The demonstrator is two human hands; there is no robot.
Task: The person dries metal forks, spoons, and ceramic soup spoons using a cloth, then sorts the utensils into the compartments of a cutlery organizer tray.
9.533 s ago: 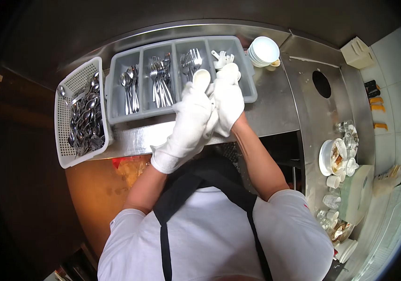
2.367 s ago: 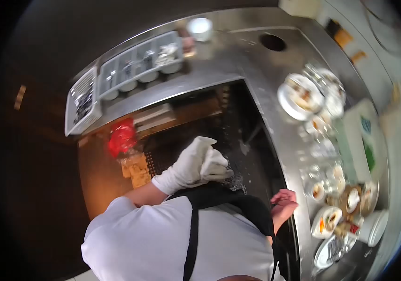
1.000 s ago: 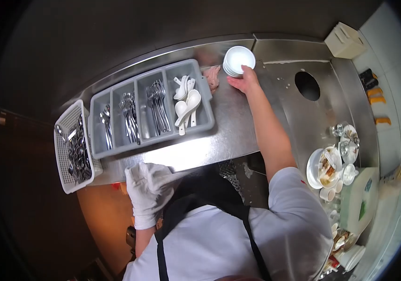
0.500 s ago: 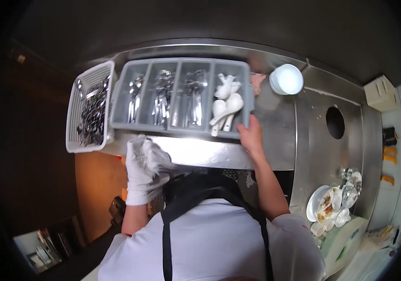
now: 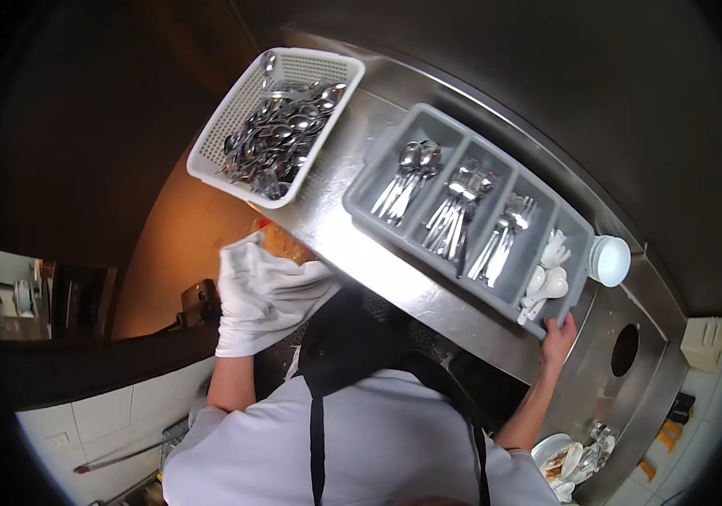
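Observation:
My right hand (image 5: 557, 340) grips the near right corner of a grey cutlery tray (image 5: 411, 246) on the steel counter. The tray's compartments hold metal spoons (image 5: 411, 177), forks (image 5: 508, 236), more metal cutlery (image 5: 458, 211) and white soup spoons (image 5: 550, 285). My left hand (image 5: 238, 325), in a white glove, holds a crumpled white cloth (image 5: 281, 282) in front of the counter's edge; the cloth hides its fingers. Left of the tray, a white perforated basket (image 5: 213, 143) contains a jumbled heap of metal cutlery (image 5: 281, 131).
A stack of pale bowls (image 5: 610, 260) stands at the tray's right end. Beyond it, the steel counter has a round dark hole (image 5: 625, 350). Dirty dishes (image 5: 563, 464) are piled at the lower right. A white box (image 5: 703, 341) is near the wall.
The tray has slid right with my right hand, leaving a gap beside the basket and reaching the bowls. The view has turned. The cloth at my left hand hangs more spread out.

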